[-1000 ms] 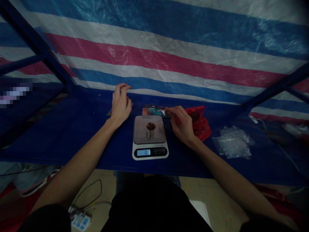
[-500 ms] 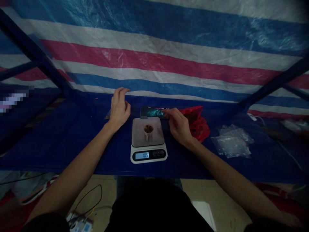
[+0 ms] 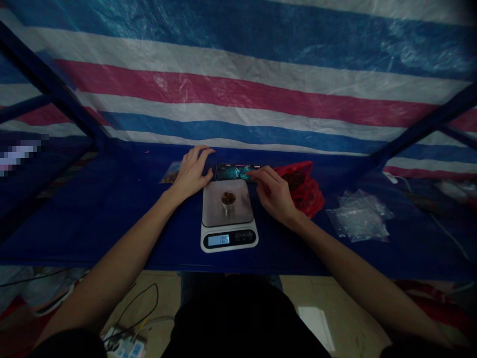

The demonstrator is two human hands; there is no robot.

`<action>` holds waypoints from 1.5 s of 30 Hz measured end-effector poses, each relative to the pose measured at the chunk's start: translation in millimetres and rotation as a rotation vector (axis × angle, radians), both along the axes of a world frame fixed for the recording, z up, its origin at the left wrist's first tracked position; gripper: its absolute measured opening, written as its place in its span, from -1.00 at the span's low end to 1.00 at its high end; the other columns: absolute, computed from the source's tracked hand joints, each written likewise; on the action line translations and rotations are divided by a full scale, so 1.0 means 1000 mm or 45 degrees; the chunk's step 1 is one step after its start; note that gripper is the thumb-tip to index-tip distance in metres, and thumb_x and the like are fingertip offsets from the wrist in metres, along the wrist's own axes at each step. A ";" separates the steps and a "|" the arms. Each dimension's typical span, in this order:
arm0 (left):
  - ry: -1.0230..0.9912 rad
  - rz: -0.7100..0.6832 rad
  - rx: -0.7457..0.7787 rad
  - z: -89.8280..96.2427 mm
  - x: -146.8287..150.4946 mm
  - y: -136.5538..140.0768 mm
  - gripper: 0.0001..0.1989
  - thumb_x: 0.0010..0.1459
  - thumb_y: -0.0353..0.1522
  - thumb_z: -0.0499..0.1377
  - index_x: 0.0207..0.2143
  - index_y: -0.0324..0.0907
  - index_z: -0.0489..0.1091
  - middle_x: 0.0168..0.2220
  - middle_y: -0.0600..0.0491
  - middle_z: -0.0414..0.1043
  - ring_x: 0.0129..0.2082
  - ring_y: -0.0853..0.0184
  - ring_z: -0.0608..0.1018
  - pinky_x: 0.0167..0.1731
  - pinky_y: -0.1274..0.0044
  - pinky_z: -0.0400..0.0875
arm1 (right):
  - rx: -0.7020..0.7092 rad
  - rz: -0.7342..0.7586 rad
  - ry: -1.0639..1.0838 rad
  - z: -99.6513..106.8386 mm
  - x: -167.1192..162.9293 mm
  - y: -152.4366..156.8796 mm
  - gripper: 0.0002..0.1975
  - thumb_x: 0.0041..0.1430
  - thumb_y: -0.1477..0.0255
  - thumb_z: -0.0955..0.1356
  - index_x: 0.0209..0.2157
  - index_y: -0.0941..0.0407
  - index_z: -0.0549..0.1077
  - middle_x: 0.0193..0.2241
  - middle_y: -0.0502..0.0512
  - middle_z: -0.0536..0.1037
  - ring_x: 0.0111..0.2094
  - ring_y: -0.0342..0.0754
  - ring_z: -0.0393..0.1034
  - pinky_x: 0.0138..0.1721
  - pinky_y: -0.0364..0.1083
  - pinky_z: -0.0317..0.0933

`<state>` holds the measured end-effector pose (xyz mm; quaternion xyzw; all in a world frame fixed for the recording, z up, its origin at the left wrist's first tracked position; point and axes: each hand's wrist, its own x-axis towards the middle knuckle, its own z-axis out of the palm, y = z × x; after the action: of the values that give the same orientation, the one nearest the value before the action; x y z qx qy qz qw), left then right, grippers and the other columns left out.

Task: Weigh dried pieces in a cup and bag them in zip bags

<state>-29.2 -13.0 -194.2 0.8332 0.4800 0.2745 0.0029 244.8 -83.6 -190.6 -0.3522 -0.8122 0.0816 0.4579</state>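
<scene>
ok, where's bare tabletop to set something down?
Widest: blue tabletop left of the left forearm; a red scrap lies toward its back. Narrower: between that forearm and the scale. Crowded: around the scale's far edge, where left hand, phone, right hand and red bag bunch.

The blue counter (image 3: 93, 209) bears a scale (image 3: 241, 216), phone (image 3: 231, 172), red bag (image 3: 311, 198) and small filled pouch (image 3: 169, 175). Clear bags (image 3: 359, 219) lie at right.

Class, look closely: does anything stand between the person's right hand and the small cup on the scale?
Nothing visible does: between the right hand and the small cup lie only blue tabletop and bare weighing plate; the red bag is to the hand's right.
</scene>
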 end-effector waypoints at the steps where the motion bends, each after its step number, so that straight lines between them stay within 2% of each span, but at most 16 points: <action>1: 0.004 -0.001 -0.007 0.000 0.000 0.000 -0.47 0.26 -0.40 0.15 0.28 -0.10 0.25 0.29 -0.19 0.29 0.29 -0.05 0.37 0.26 0.10 0.34 | -0.002 0.004 -0.005 0.000 0.000 0.000 -0.54 0.32 0.72 0.20 0.06 0.05 0.54 -0.18 0.15 0.53 -0.13 0.05 0.50 -0.08 0.03 0.43; 9: 0.014 0.006 -0.018 0.000 -0.001 0.001 -0.50 0.27 -0.40 0.13 0.26 -0.09 0.26 0.28 -0.18 0.29 0.29 -0.04 0.37 0.25 0.14 0.34 | -0.047 0.030 -0.041 -0.002 -0.001 0.000 -0.55 0.35 0.71 0.20 0.07 0.06 0.55 -0.13 0.17 0.55 -0.08 0.06 0.51 -0.04 0.05 0.43; 24: 0.026 0.000 -0.033 -0.004 -0.002 0.002 -0.49 0.27 -0.41 0.14 0.27 -0.12 0.27 0.31 -0.17 0.28 0.28 -0.04 0.37 0.22 0.15 0.35 | -0.087 0.080 -0.109 -0.006 -0.002 0.001 -0.53 0.33 0.71 0.22 0.07 0.05 0.57 -0.09 0.18 0.57 -0.10 0.04 0.51 -0.05 0.03 0.42; 35: 0.038 0.014 -0.053 -0.001 -0.001 0.000 -0.48 0.27 -0.42 0.14 0.28 -0.13 0.27 0.30 -0.17 0.31 0.27 -0.03 0.38 0.21 0.16 0.35 | -0.080 0.108 -0.119 -0.006 -0.004 -0.002 -0.59 0.38 0.68 0.22 0.07 0.08 0.55 -0.07 0.21 0.57 -0.09 0.04 0.51 -0.01 0.06 0.43; 40: -0.003 -0.010 0.036 0.003 -0.005 0.001 -0.56 0.35 -0.44 0.02 0.24 -0.12 0.32 0.27 -0.16 0.34 0.27 0.01 0.39 0.25 0.16 0.33 | -0.074 0.106 -0.106 -0.005 -0.003 -0.001 -0.59 0.37 0.69 0.23 0.06 0.08 0.55 -0.09 0.19 0.56 -0.09 0.04 0.51 -0.01 0.05 0.43; 45: -0.105 0.080 0.165 0.008 -0.012 0.003 -0.61 0.31 -0.49 0.01 0.13 -0.10 0.38 0.19 -0.15 0.41 0.24 0.04 0.44 0.21 0.14 0.36 | -0.068 0.120 -0.114 -0.005 -0.003 -0.002 -0.58 0.37 0.69 0.22 0.07 0.07 0.55 -0.11 0.19 0.55 -0.10 0.05 0.51 -0.04 0.04 0.44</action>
<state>-41.1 -9.9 -186.0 0.8042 0.4866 0.3390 -0.0398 241.6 -85.6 -195.5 -0.3289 -0.8450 0.1091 0.4072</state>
